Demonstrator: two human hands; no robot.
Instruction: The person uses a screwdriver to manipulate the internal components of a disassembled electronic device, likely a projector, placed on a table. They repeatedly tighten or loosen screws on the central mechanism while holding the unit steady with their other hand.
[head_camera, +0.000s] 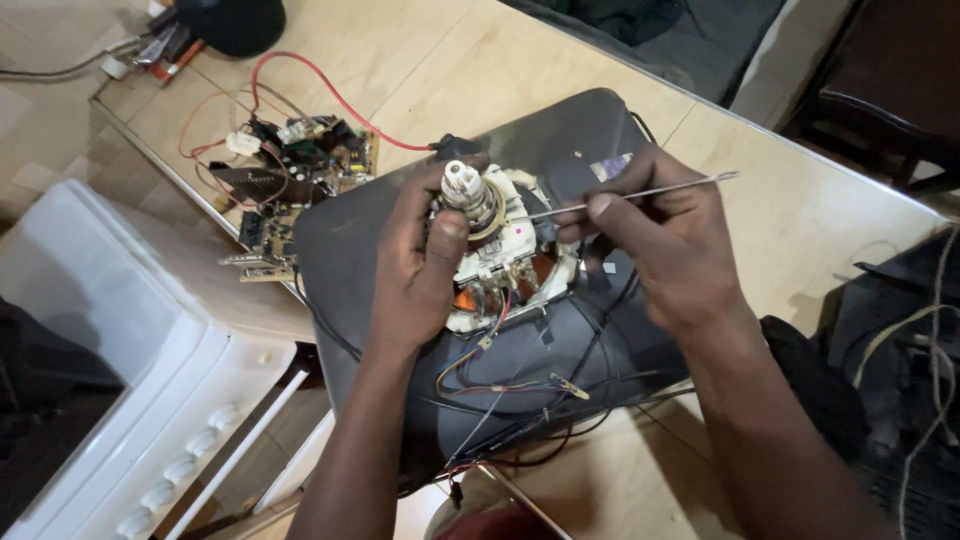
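My left hand (425, 255) is wrapped around the neck (470, 195) of the picture tube (480, 300), thumb pressed against the pale collar just under the glass tip, so that grip is closed on the neck. My right hand (665, 245) pinches a thin metal rod (640, 192) between thumb and fingers, its near end aimed into the white coil yoke (510, 255) that rings the neck; the far end sticks out over the worktop (800, 210).

By my reading, the work is mid-way. The tube is out of any casing and lies face down in the middle of the worktop, and the circuit board (300, 165) sits apart near the left edge, joined by a red wire (330, 90). The yoke is not yet off the neck, and coloured leads (480, 350) and black cables run loose over the tube's back toward the near edge. Whether any clamp is loosened I cannot tell.
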